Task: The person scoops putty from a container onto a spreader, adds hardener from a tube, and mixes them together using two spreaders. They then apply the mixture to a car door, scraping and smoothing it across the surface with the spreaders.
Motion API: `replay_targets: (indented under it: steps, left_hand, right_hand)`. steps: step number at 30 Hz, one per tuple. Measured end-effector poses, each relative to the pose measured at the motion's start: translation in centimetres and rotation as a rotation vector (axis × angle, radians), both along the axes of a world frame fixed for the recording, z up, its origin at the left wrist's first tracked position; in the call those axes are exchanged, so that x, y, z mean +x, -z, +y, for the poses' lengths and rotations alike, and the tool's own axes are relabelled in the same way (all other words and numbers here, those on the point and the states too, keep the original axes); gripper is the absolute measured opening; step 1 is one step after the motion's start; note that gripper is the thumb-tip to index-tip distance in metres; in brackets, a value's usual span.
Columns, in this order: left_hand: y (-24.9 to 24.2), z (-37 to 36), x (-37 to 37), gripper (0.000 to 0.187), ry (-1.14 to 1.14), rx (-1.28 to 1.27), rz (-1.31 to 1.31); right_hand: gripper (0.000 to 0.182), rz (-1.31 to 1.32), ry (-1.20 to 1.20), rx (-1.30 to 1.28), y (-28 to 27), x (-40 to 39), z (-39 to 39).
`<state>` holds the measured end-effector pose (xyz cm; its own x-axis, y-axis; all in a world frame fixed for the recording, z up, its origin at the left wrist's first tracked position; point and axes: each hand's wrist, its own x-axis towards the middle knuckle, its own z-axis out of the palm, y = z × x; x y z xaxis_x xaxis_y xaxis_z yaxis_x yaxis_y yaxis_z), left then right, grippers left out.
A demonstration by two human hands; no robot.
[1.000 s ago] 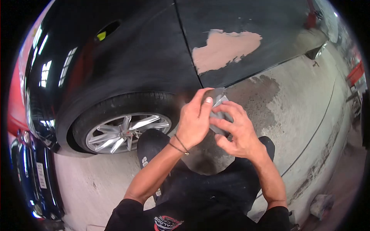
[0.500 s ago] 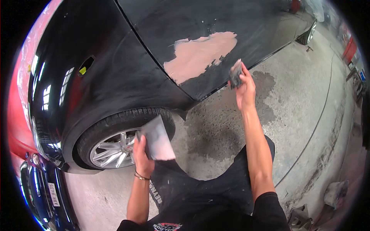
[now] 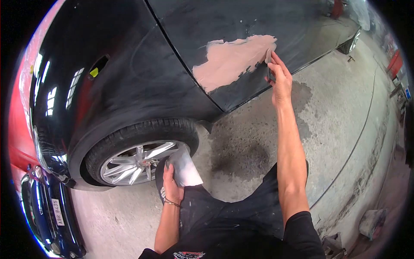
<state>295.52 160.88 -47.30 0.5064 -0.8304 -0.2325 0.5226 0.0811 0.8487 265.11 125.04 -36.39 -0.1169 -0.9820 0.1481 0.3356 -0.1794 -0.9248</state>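
A patch of pink filler point(image 3: 235, 60) with ragged edges covers part of the dark car door point(image 3: 258, 26). At the right end of this patch, my right hand point(image 3: 281, 82) grips a small thin spreader point(image 3: 268, 57), seen nearly edge-on, against or very close to the panel. Lower down, my left hand point(image 3: 173, 186) holds a flat, pale plate point(image 3: 189, 169) by its left side, over my thigh and in front of the wheel point(image 3: 140, 163). The plate's face is smooth, and no filler can be told on it for sure.
The black fender point(image 3: 125, 82) has an opening with a yellow-green piece point(image 3: 94, 72). A dark blue car point(image 3: 41, 211) stands at the lower left, with a red surface behind it. A thin line crosses the concrete floor point(image 3: 336, 129), which has a dark wet patch.
My right hand has moved up to the right end of the filler, and its spreader has turned edge-on. My left hand with the plate has shifted slightly down and right. The view has shifted a little.
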Motion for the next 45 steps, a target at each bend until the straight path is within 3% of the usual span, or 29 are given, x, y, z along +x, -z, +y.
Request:
replay_targets:
  steps: [7, 9, 12, 17, 19, 20, 23, 29, 39, 45]
  left_hand:
    - [0.3, 0.0, 0.0, 0.05, -0.005, 0.008, -0.02]
    - [0.2, -0.1, 0.0, 0.049, -0.007, -0.001, -0.008]
    - [-0.2, -0.2, -0.3, 0.048, -0.005, -0.005, -0.012]
    - [-0.3, -0.3, -0.4, 0.047, 0.005, -0.006, -0.001]
    - [-0.1, -0.2, -0.2, 0.046, 0.009, 0.002, 0.031]
    - [0.1, -0.1, -0.2, 0.045, 0.004, -0.001, 0.027]
    - [0.3, 0.0, -0.1, 0.045, 0.003, -0.003, 0.014]
    - [0.2, -0.2, -0.3, 0.047, 0.007, -0.025, 0.016]
    - [0.2, 0.0, -0.2, 0.048, -0.014, -0.006, 0.011]
    - [0.3, -0.2, -0.2, 0.048, -0.006, 0.002, 0.003]
  right_hand:
    - [0.057, -0.067, 0.139, -0.064, 1.7, 4.9, 0.6]
    - [0.059, 0.31, 0.404, -0.363, 5.3, 7.7, 1.6]
    - [0.059, 0.316, 0.352, -0.389, 7.9, 11.6, 5.7]
    - [0.052, 0.356, -0.053, -0.294, 9.0, 8.0, 9.3]
    - [0.051, 0.294, 0.073, -0.462, 10.4, 5.7, 6.2]
    - [0.048, 0.011, 0.036, -0.26, 8.8, 4.6, 5.5]
    - [0.056, -0.025, 0.096, -0.052, 3.1, 0.5, 2.3]
    - [0.054, 0.024, 0.108, -0.074, -1.9, -0.8, -0.4]
    - [0.058, 0.256, 0.199, -0.276, 2.1, 4.1, 1.6]
    - [0.06, 0.195, 0.202, -0.316, 4.7, 7.6, 3.4]
